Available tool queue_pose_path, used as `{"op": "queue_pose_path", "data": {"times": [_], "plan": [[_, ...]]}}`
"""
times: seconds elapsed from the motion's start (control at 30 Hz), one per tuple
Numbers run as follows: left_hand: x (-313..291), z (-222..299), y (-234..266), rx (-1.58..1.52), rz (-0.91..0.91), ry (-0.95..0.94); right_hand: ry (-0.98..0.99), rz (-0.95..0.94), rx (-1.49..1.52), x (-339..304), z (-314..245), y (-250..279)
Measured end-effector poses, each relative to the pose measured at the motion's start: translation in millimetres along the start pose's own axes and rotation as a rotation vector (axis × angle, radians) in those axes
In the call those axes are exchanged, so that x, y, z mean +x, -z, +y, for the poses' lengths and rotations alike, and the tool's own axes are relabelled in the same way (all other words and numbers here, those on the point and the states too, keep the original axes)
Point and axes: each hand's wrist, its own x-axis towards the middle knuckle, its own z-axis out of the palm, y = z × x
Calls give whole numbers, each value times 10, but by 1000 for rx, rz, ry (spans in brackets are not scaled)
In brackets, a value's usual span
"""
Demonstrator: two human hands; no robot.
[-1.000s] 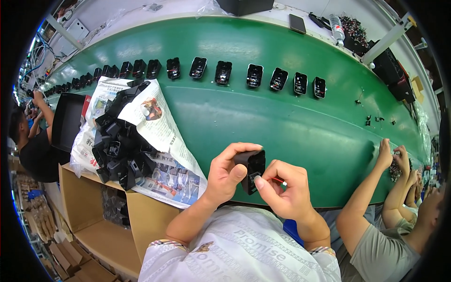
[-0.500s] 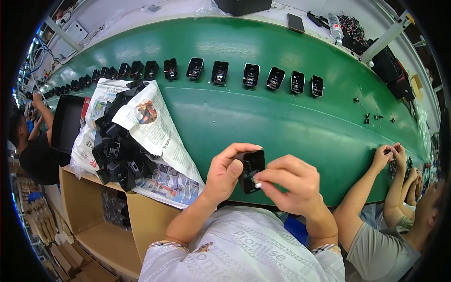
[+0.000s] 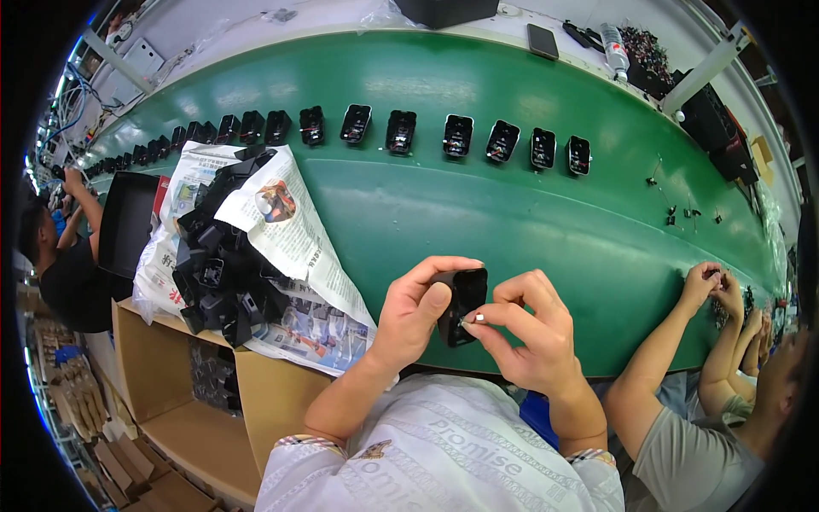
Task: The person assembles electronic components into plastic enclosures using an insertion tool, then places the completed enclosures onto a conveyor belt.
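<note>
My left hand (image 3: 415,314) grips a small black plastic housing (image 3: 461,300) just above the near edge of the green conveyor belt (image 3: 444,213). My right hand (image 3: 529,328) pinches a tiny silver part (image 3: 474,319) against the housing's lower right side. A heap of the same black housings (image 3: 223,273) lies on newspaper (image 3: 290,247) to my left. A row of black housings (image 3: 401,132) stands along the far side of the belt.
A cardboard box (image 3: 183,401) stands below the newspaper at the left. A person at my right has both hands (image 3: 712,286) on the belt edge beside small metal parts (image 3: 678,209). Another person (image 3: 60,273) sits far left. A phone (image 3: 543,40) and bottle (image 3: 614,43) lie beyond the belt.
My right hand has shifted its fingers on the housing, now pinching a small silver part at its side. The row of housings on the belt has drifted slightly left.
</note>
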Motion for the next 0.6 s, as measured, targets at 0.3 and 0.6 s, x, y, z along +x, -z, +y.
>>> {"op": "queue_pose_path", "data": {"times": [0.3, 0.6], "plan": [[44, -83, 17, -24, 88, 70, -91, -130, 91, -12, 73, 37], [52, -115, -268, 32, 171, -21, -160, -36, 98, -222, 104, -103]]}}
